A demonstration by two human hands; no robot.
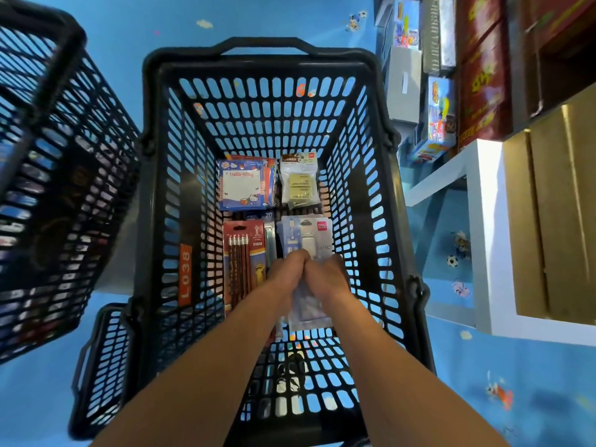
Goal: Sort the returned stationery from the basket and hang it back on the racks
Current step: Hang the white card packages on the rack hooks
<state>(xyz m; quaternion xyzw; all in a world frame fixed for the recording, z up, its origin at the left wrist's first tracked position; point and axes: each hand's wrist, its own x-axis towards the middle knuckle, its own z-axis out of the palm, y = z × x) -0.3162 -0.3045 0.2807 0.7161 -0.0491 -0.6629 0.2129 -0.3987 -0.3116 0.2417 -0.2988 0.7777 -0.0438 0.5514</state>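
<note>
Head view: looks straight down into a black plastic basket (258, 69) standing on a blue patterned floor (451, 398), both forearms reaching in from the bottom edge.
Left hand (285, 269): knuckles up, fingers curled under and closed on the near part of a clear blister pack (306, 240); the fingertips are hidden, so how firmly the grip bites cannot be told.
Right hand (329, 274): pressed against the left, curled onto the same pack from the right side; its grip looks pinched shut, though the pads are out of sight.
Why two hands: probably because the pack is flat, slippery and lies flush on others, so one hand steadies while the other peels it loose.
Blister pack: low in the basket's right near quarter, its white and red header card pointing away from the person, over a clear pouch (309, 309) just below the wrists.
Pencil pack (243, 262): red card with a row of dark pencils, flat just left of the hands.
Memo pad pack (245, 185): blue cartoon card, far left of the basket floor.
Eraser pack (298, 183): yellowish blocks in a clear bag, far right, beside the memo pad pack.
Orange tag (185, 275): on the basket's left inner wall.
Second basket (48, 188): tilted at far left, well apart.
Racks: not in sight; only a white shelf (483, 237) and boxes at right.
Stage: sorting, nothing hung yet as far as can be judged.
</note>
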